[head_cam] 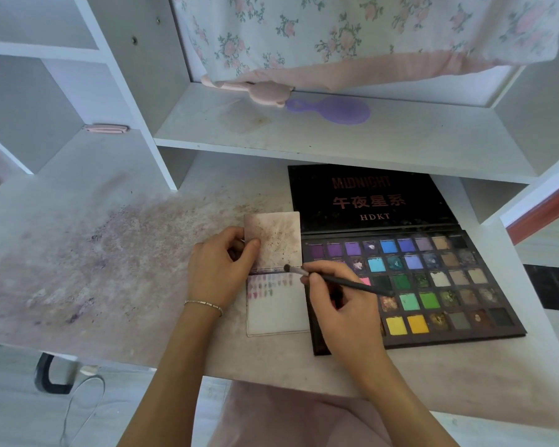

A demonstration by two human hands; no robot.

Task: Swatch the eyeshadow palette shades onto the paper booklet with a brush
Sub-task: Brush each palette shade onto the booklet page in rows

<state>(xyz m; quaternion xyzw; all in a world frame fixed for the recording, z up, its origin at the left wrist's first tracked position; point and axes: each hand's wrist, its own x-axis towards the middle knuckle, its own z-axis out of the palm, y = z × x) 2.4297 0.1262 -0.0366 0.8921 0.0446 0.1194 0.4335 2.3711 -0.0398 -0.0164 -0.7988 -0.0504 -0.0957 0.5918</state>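
A big open eyeshadow palette (433, 285) with purple, blue, green, yellow and brown pans lies at the right of the desk, its black lid (368, 198) flat behind it. Left of it lies a small paper booklet (276, 311), its stained cover (273, 240) flipped up. Rows of purple and pink swatches mark the top of its white page. My left hand (220, 269) pinches the cover's left edge. My right hand (339, 304) holds a thin black brush (336, 279). The brush tip sits at the page's top right corner, near the fold.
The white desk (94, 253) is smeared with purple powder stains at the left. A low shelf (304, 137) overhangs the lid, with a purple hairbrush (336, 109) and pink floral cloth (336, 33) on it. Cubby shelves stand at the left. A cable (78, 398) lies on the floor.
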